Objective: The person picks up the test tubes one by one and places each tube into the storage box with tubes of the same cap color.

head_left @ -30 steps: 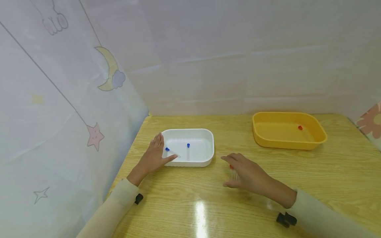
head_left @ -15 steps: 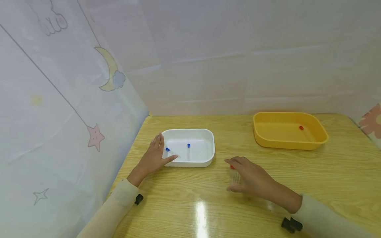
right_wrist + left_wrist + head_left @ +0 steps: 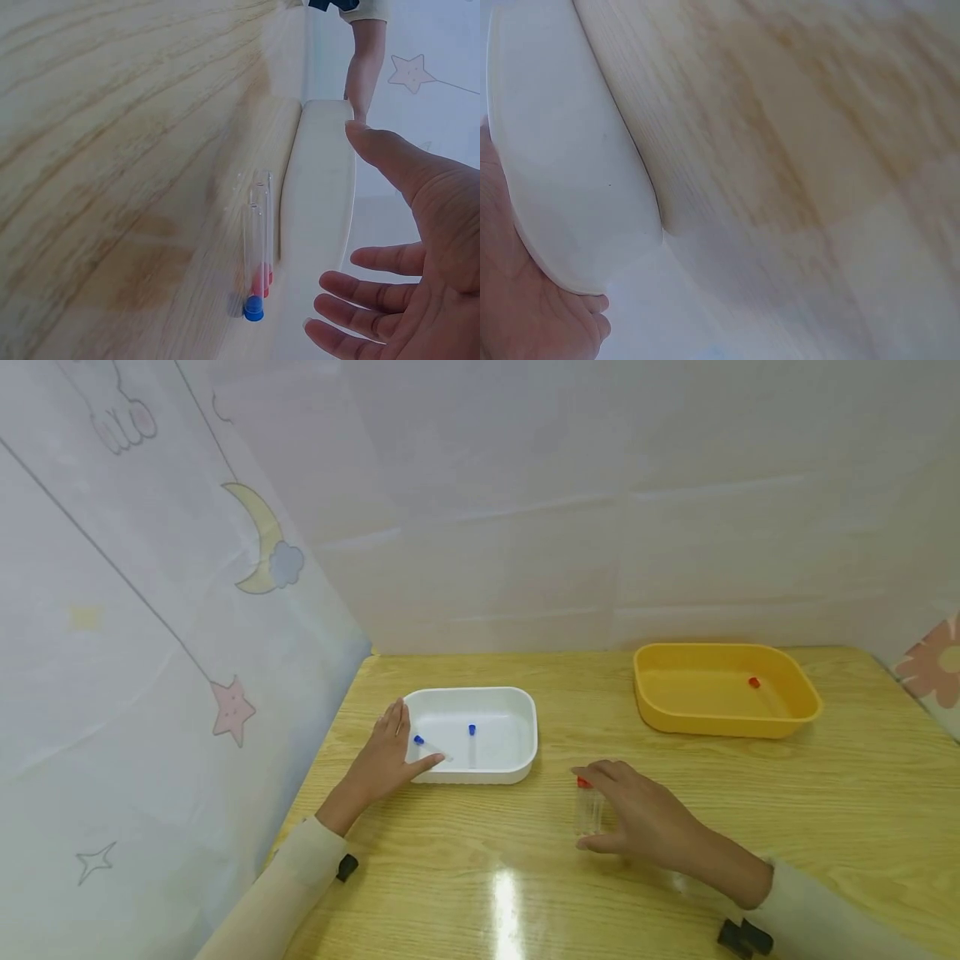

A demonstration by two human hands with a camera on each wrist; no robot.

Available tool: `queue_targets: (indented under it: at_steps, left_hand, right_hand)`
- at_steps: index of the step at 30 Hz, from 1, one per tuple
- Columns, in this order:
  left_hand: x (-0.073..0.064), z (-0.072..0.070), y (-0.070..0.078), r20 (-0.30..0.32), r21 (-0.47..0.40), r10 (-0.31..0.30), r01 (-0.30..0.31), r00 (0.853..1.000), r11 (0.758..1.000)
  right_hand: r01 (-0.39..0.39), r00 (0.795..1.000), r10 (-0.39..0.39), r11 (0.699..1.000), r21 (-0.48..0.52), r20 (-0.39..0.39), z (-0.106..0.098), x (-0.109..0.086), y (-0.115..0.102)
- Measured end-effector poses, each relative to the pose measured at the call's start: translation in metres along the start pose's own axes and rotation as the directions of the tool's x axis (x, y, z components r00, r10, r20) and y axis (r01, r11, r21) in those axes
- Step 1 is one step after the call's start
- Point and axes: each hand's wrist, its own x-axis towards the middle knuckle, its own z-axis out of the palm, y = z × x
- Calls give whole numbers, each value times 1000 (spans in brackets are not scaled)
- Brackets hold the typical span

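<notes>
My left hand [image 3: 381, 762] rests on the left end of the white tray [image 3: 517, 767], thumb stretched along its near rim. Two clear test tubes with blue caps [image 3: 472, 730] lie inside that tray. My right hand [image 3: 647, 812] hovers just over a row of clear test tubes [image 3: 589, 814] on the table, its thumb and fingers spread apart. In the head view it hides part of the row, and one red cap [image 3: 583, 782] shows. The right wrist view shows a blue cap [image 3: 253, 308] nearest, with red caps [image 3: 259, 283] behind it. Nothing is held in the right hand.
A yellow tray [image 3: 720, 725] stands at the back right, with one red-capped tube [image 3: 754, 682] in it. The wooden table [image 3: 420, 877] meets a printed cloth wall [image 3: 487, 527] at the back and left.
My right hand has drifted slightly to the right and nearer to me, uncovering more of the tubes. My left hand stays on the white tray.
</notes>
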Motion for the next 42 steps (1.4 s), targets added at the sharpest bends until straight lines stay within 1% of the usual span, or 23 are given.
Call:
queue_targets:
  at_steps: [7, 17, 24, 32, 42]
  left_hand:
    - [1, 1, 0, -5, 6, -3, 3, 1000, 1000]
    - [1, 2, -2, -4, 3, 0, 0, 1000, 1000]
    - [1, 3, -3, -9, 6, 3, -3, 1000, 1000]
    - [2, 3, -3, -11, 2, 5, -5, 1000, 1000]
    - [1, 1, -1, -9, 1, 2, -2, 1000, 1000]
  right_hand:
    - [0, 1000, 0, 1000, -6, -27, 1, -4, 2]
    - [26, 998, -26, 1000, -5, -52, 3, -9, 4]
    - [-30, 999, 30, 1000, -6, -20, 1, -11, 6]
    - [-68, 998, 68, 998, -15, -3, 0, -15, 9]
    - [-68, 998, 68, 998, -1, -16, -1, -17, 14]
